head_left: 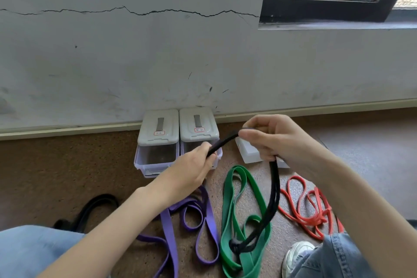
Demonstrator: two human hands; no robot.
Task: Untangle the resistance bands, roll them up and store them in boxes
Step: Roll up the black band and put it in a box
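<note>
Head view: the left hand (194, 170) and right hand (274, 136) both clamp a thin black band (274, 192) stretched between them, its tail hanging onto the green band (246, 221). Purple band (168, 228) lies left, red band (309, 207) right; two boxes (178, 140) stand far against the wall.

Left hand (194, 171) fingers curled gripping, right hand (270, 140) raised higher, fingers pinching
</note>
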